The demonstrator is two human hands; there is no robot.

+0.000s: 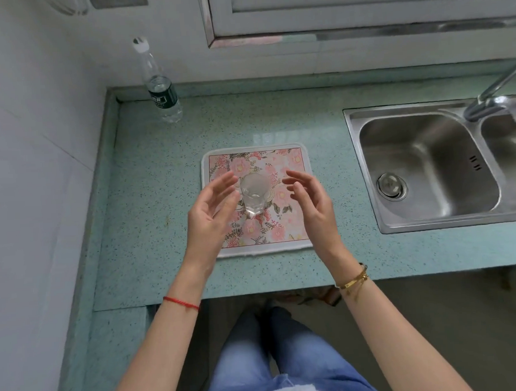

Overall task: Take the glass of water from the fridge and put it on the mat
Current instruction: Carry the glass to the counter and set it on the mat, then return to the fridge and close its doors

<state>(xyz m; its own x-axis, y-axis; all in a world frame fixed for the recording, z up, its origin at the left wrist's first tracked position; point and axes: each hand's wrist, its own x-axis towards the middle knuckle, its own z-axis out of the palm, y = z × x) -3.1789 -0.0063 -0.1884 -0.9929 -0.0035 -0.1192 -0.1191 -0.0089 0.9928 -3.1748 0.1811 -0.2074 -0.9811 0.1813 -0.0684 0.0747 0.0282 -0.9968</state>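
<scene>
A clear glass of water (254, 194) stands upright near the middle of a pink floral mat (294, 223) on the green speckled counter. My left hand (214, 209) hovers just left of the glass with fingers spread, palm facing it. My right hand (309, 197) is to the right of the glass, also spread, with a gap between it and the glass. Neither hand grips the glass.
A plastic water bottle (160, 87) stands at the counter's back left corner by the wall. A steel sink (428, 165) with a tap (496, 90) lies to the right of the mat. A window frame (331, 24) runs above the counter.
</scene>
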